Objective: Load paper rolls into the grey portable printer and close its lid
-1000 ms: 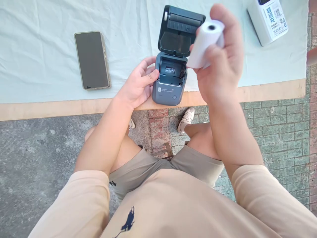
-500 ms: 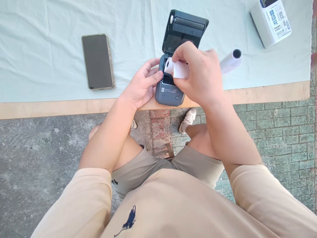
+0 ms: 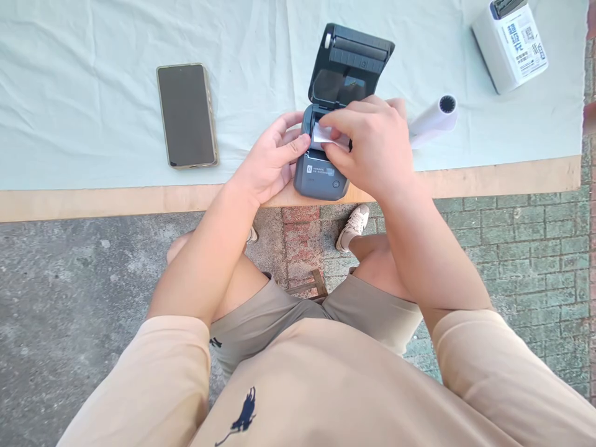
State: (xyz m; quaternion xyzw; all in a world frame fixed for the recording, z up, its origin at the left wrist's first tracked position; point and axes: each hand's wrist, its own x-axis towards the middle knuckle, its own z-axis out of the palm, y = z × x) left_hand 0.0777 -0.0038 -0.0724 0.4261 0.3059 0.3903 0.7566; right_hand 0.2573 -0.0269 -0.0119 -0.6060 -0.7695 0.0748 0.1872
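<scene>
A small dark grey label printer (image 3: 321, 181) stands at the table's front edge, its lid (image 3: 351, 59) swung up and back. My left hand (image 3: 279, 152) grips the printer's left side, thumb on the rim of the paper bay. Inside the bay lies a white paper roll (image 3: 326, 135), partly covered by my fingers. My right hand (image 3: 372, 139) reaches over from the right, with thumb and fingers closed around the roll. The roll's right end is hidden behind that hand.
A dark-screened phone (image 3: 186, 117) lies on the pale cloth (image 3: 112, 93) to the left. Beyond my right hand lies a larger white roll (image 3: 431, 121) with a dark hollow core. A white box (image 3: 512, 49) with printed labels stands at the far right. The table's wooden edge (image 3: 195, 200) runs along the front.
My right hand has lowered the paper roll from above the bay down into it, so the roll's round end no longer shows. My left hand keeps its grip on the printer.
</scene>
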